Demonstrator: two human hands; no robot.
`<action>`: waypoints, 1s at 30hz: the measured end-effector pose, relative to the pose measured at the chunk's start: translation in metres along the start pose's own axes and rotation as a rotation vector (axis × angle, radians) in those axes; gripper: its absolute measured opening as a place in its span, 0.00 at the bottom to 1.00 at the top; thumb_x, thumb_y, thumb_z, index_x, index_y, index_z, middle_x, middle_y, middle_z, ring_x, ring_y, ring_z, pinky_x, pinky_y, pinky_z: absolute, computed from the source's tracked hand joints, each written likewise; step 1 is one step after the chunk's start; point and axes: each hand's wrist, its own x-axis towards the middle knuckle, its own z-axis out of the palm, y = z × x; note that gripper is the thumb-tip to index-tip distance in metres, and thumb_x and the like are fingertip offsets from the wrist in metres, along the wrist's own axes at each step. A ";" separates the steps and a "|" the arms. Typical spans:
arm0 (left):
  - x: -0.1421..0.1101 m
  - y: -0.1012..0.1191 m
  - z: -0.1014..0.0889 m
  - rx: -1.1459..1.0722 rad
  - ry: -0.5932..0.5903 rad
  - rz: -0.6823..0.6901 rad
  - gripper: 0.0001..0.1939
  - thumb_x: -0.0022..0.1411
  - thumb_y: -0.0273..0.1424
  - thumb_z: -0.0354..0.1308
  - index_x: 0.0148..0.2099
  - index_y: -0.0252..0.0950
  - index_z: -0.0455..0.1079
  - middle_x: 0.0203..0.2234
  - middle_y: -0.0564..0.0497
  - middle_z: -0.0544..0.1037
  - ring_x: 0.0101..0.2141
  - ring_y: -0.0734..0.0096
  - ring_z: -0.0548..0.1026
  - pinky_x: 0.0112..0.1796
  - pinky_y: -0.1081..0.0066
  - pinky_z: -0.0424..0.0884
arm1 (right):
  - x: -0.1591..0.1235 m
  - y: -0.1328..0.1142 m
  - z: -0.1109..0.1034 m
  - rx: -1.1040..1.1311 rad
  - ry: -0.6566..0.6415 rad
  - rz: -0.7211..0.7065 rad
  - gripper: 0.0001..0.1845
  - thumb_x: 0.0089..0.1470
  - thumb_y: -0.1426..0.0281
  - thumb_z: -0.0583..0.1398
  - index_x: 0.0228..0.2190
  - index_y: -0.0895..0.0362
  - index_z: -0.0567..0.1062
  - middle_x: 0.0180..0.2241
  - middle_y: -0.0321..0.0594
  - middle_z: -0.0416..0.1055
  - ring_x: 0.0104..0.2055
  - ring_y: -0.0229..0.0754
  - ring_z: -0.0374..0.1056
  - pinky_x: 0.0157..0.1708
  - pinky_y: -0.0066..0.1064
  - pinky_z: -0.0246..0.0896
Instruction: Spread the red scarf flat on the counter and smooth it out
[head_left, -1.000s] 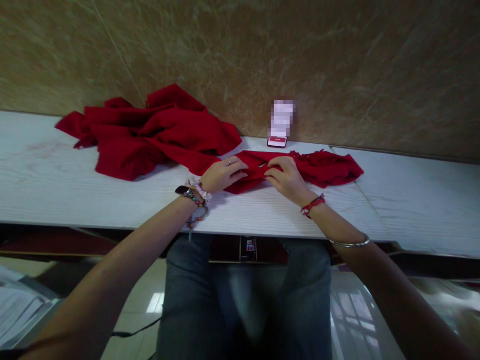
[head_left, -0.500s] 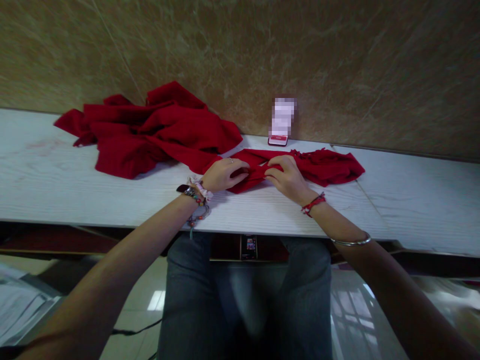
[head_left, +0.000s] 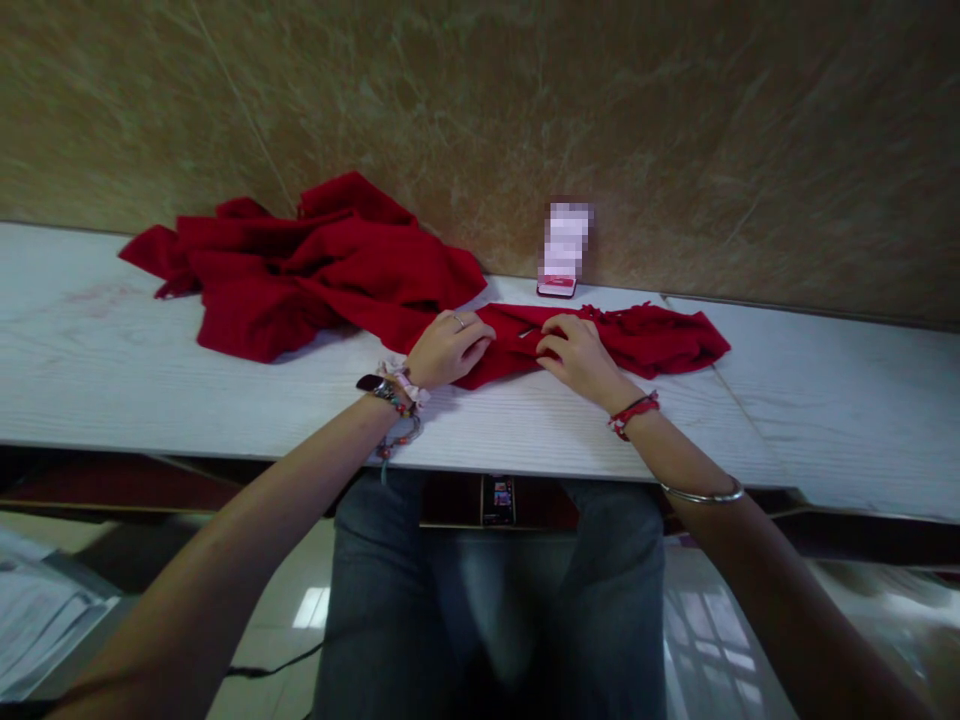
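A long red scarf [head_left: 360,262] with fringed edges lies across the white tabletop. Its left part is heaped in loose folds, while a narrower, twisted part reaches to the right. My left hand [head_left: 448,348] is closed on the narrow part near its middle, thumb and fingers pinched together on the fabric. A short way to the right, my right hand [head_left: 576,352] pinches the same strip with bent fingers. Between the hands the fabric [head_left: 514,345] is bunched, with a small light gap showing. The fingertips of both hands partly hide the fabric they grip.
A phone [head_left: 562,250] with a blurred-out screen leans against the brown marbled wall [head_left: 450,120] behind the white table [head_left: 285,410]. Another phone [head_left: 498,498] lies on a dark red shelf below the table edge. Papers [head_left: 45,620] are at the lower left.
My left thumb and fingers have drawn closer together on the scarf. My right hand has shifted very slightly right. The whole view has moved a little; the scarf lies much the same.
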 end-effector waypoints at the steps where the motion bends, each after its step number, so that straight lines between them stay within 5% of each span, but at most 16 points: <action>1: 0.000 0.000 0.000 -0.001 -0.005 0.007 0.11 0.61 0.28 0.44 0.36 0.35 0.68 0.31 0.48 0.73 0.34 0.69 0.69 0.37 0.68 0.61 | 0.000 0.000 0.000 -0.010 -0.012 0.012 0.04 0.50 0.73 0.57 0.26 0.57 0.73 0.40 0.45 0.65 0.45 0.47 0.58 0.43 0.41 0.50; 5: -0.001 -0.003 0.002 0.010 -0.017 0.026 0.11 0.61 0.28 0.44 0.37 0.35 0.68 0.31 0.48 0.73 0.35 0.69 0.69 0.37 0.68 0.61 | 0.000 0.002 0.000 0.007 0.007 0.029 0.05 0.51 0.74 0.56 0.26 0.57 0.72 0.36 0.44 0.65 0.41 0.45 0.60 0.41 0.39 0.52; 10: -0.001 -0.007 -0.002 0.071 0.038 -0.062 0.11 0.59 0.26 0.44 0.37 0.35 0.67 0.32 0.47 0.73 0.35 0.67 0.69 0.37 0.67 0.61 | 0.001 0.000 -0.008 0.089 0.267 -0.033 0.06 0.52 0.72 0.55 0.26 0.54 0.72 0.33 0.41 0.65 0.39 0.44 0.59 0.42 0.40 0.53; 14: 0.000 -0.011 -0.010 0.091 0.061 -0.154 0.10 0.58 0.25 0.44 0.37 0.36 0.67 0.33 0.48 0.72 0.36 0.66 0.68 0.38 0.66 0.61 | 0.000 -0.004 -0.012 0.119 0.328 -0.051 0.08 0.52 0.72 0.55 0.25 0.53 0.72 0.32 0.40 0.64 0.38 0.44 0.59 0.41 0.42 0.54; 24: -0.008 -0.042 -0.022 0.129 0.304 -0.535 0.07 0.56 0.24 0.48 0.37 0.36 0.64 0.29 0.49 0.71 0.33 0.68 0.68 0.37 0.68 0.63 | 0.000 -0.010 -0.013 0.264 0.147 -0.171 0.06 0.52 0.71 0.55 0.27 0.56 0.71 0.35 0.42 0.63 0.40 0.42 0.61 0.40 0.37 0.60; 30: -0.006 -0.026 -0.018 -0.026 0.095 -0.292 0.12 0.60 0.32 0.45 0.43 0.34 0.65 0.38 0.47 0.71 0.41 0.67 0.67 0.42 0.67 0.62 | -0.002 -0.005 -0.005 0.182 -0.093 -0.174 0.10 0.47 0.71 0.59 0.36 0.55 0.73 0.42 0.45 0.63 0.47 0.46 0.59 0.44 0.43 0.58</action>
